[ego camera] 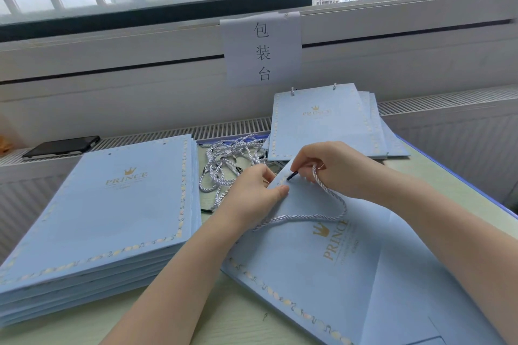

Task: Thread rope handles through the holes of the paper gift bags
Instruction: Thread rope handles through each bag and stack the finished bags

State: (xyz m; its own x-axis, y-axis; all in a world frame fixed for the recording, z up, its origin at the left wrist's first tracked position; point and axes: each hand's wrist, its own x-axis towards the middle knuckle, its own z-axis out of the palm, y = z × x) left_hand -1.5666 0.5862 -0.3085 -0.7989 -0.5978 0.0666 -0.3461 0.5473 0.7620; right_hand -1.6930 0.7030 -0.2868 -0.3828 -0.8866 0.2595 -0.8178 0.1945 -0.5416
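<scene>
A flat light-blue paper gift bag [322, 269] with gold "PRINCE" print lies tilted on the table in front of me. My left hand [256, 194] pinches its top corner, thumb on the paper. My right hand [333, 166] pinches a white twisted rope handle [314, 216] just behind its black tip, and the tip points at the bag's top edge near a hole. The rope loops down across the bag's face and passes under my left wrist.
A thick stack of flat blue bags [112, 218] lies at the left. A tangle of loose rope handles [229, 159] sits in the middle behind my hands. Bags with handles fitted [328, 126] lie at the back right. A black phone [61, 146] rests on the radiator grille.
</scene>
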